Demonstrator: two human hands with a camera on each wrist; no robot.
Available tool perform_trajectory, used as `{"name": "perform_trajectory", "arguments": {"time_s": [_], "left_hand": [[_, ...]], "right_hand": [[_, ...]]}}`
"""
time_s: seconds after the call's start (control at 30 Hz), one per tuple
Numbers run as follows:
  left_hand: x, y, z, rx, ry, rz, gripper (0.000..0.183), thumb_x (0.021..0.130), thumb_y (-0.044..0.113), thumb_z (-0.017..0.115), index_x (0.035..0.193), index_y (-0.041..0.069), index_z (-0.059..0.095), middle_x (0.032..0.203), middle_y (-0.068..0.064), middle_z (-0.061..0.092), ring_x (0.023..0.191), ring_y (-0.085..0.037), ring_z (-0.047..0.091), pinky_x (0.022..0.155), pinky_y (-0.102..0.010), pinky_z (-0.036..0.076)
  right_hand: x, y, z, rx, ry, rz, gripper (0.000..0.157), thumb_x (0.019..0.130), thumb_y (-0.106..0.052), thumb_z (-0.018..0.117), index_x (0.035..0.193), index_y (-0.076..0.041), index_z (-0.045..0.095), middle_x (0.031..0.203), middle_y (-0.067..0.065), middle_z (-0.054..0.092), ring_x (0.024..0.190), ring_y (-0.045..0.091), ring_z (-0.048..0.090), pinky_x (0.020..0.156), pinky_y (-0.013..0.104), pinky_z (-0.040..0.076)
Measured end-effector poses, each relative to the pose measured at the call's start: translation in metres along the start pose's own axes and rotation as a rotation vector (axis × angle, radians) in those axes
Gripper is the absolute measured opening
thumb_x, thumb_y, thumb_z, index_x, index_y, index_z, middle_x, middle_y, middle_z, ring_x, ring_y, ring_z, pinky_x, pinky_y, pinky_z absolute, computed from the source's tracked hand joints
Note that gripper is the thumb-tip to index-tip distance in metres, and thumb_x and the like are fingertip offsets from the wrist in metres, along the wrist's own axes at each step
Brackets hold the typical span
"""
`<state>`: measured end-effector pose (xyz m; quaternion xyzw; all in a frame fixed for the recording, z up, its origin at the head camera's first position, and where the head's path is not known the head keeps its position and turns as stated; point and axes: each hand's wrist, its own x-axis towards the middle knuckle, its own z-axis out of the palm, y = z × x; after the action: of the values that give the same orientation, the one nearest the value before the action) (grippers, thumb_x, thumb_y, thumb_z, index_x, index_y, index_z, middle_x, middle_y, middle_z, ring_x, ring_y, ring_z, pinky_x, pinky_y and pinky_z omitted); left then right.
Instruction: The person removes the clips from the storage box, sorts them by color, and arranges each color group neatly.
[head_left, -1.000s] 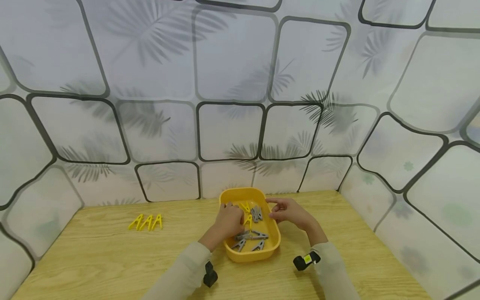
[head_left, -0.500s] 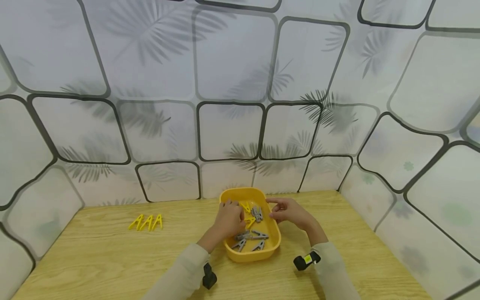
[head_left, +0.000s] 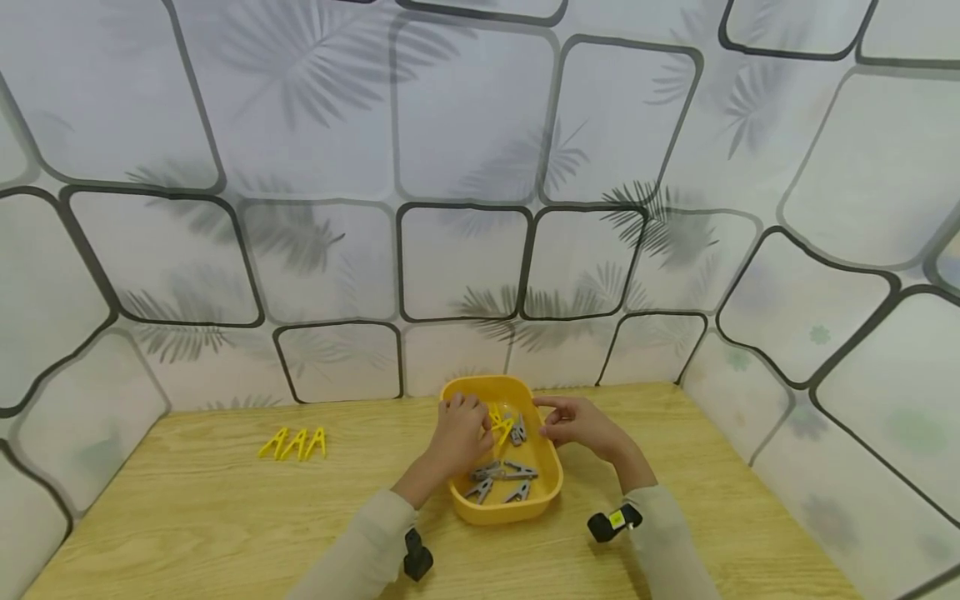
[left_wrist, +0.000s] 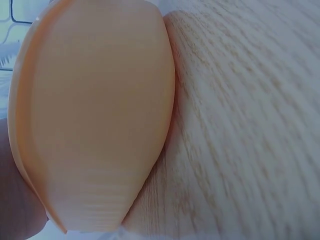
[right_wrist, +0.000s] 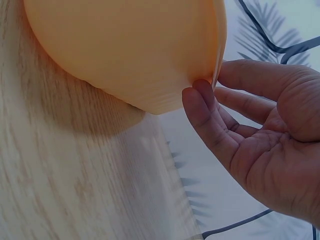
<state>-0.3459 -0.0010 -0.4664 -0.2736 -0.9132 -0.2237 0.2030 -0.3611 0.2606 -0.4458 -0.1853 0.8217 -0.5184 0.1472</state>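
Note:
In the head view a yellow plastic basin (head_left: 504,513) stands on the table, with grey clothespins (head_left: 517,472) and yellow ones inside. My left hand (head_left: 457,435) reaches over its left rim and pinches a yellow clothespin (head_left: 504,430) above the basin floor; the fingertips are partly hidden behind the hand. Another yellow clothespin shows just behind it. My right hand (head_left: 579,427) grips the right rim, thumb and fingers on either side of the wall, clearly seen in the right wrist view. The left wrist view is mostly the basin's outer wall (left_wrist: 100,110).
Three yellow clothespins (head_left: 292,444) stand in a row on the wooden table (head_left: 225,517), left of the basin. A patterned wall covering (head_left: 465,267) rises behind the table and along both sides.
My left hand has picked up a yellow clothespin from among those in the basin and raised it slightly, turning it. My right hand has stayed at the rim.

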Motion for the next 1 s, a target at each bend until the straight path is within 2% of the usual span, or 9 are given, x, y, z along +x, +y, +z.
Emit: {"name": "perform_trajectory", "arguments": {"time_s": [0.23,0.33,0.43,0.57,0.77,1.0], "left_hand": [[-0.003,-0.002,-0.003,-0.093,0.125,0.062,0.013,0.087,0.009,0.075,0.084,0.011,0.063,0.089,-0.006,0.06,0.082,-0.021,0.037,0.081,-0.041,0.029],[-0.004,-0.003,-0.005,-0.132,0.146,0.051,0.014,0.088,0.009,0.076,0.084,0.012,0.062,0.091,-0.007,0.06,0.083,-0.021,0.036,0.08,-0.04,0.025],[-0.005,-0.003,-0.01,-0.137,0.167,0.021,0.014,0.089,0.01,0.075,0.085,0.013,0.062,0.092,-0.006,0.061,0.086,-0.023,0.041,0.083,-0.042,0.03],[-0.007,-0.007,-0.02,-0.092,0.228,0.01,0.013,0.088,0.011,0.076,0.086,0.013,0.063,0.093,-0.005,0.06,0.091,-0.026,0.048,0.087,-0.046,0.037],[-0.011,-0.02,-0.04,-0.068,0.319,0.023,0.015,0.086,0.008,0.078,0.085,0.011,0.063,0.095,-0.006,0.06,0.09,-0.028,0.05,0.084,-0.046,0.038],[-0.022,-0.047,-0.064,-0.065,0.405,0.032,0.016,0.084,0.001,0.077,0.085,0.008,0.062,0.092,-0.007,0.059,0.088,-0.03,0.05,0.089,-0.056,0.04]], "right_hand": [[-0.002,-0.003,0.0,-0.016,0.003,0.003,0.062,0.097,-0.012,0.068,0.152,0.003,0.043,0.099,0.013,0.067,0.084,0.018,0.068,0.08,0.039,0.061],[-0.002,-0.004,0.001,-0.014,0.005,0.008,0.062,0.096,-0.012,0.068,0.151,0.002,0.043,0.099,0.013,0.067,0.083,0.018,0.068,0.08,0.04,0.061],[-0.002,-0.002,0.001,-0.01,0.005,0.013,0.063,0.096,-0.012,0.069,0.151,0.003,0.043,0.099,0.012,0.067,0.083,0.018,0.068,0.08,0.04,0.061],[-0.001,-0.001,0.002,-0.006,0.0,0.01,0.065,0.096,-0.013,0.07,0.152,0.004,0.042,0.1,0.013,0.067,0.084,0.018,0.068,0.079,0.039,0.061],[0.0,-0.002,0.002,-0.014,-0.019,0.0,0.065,0.097,-0.012,0.068,0.153,0.005,0.039,0.102,0.014,0.067,0.085,0.017,0.068,0.079,0.038,0.061],[0.002,-0.003,0.0,-0.028,-0.006,0.011,0.064,0.096,-0.013,0.069,0.152,0.003,0.042,0.103,0.013,0.066,0.086,0.018,0.067,0.08,0.036,0.061]]}}
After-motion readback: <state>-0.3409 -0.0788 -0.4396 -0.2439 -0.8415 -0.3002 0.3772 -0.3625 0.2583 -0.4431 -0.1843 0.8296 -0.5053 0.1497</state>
